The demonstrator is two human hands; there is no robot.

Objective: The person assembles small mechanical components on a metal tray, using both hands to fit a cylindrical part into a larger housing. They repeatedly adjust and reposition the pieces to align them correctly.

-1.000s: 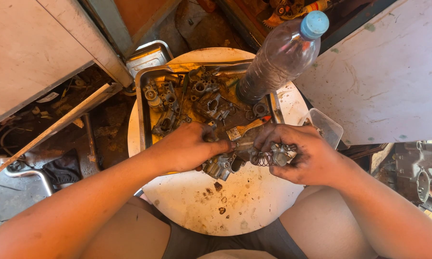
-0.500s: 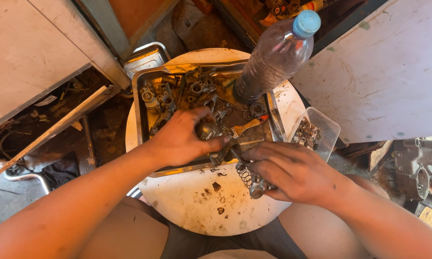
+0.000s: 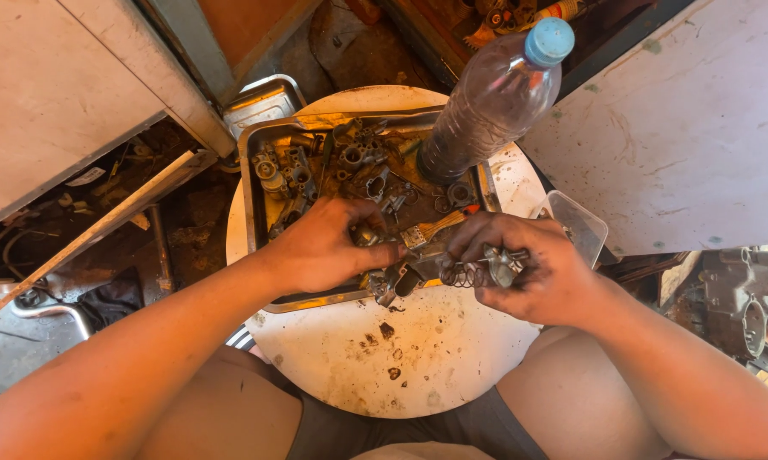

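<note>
Gripping a coil spring [image 3: 459, 274] and small metal part [image 3: 502, 262], right hand [image 3: 533, 268] clamped; left hand [image 3: 320, 247] closed on carburetor body [image 3: 401, 279]. Risked spring slipping from greasy fingers onto table [image 3: 401, 358].

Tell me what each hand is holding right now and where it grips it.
The right hand pinches a small metal part with a coil spring at its end. The left hand grips a small metal piece by fingertips.

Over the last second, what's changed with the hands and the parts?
The right hand shifted slightly right, holding a small metal part with a coil spring now showing. The left hand stayed over the tray's near edge, gripping a metal piece. The bottle and round table stayed put.
</note>
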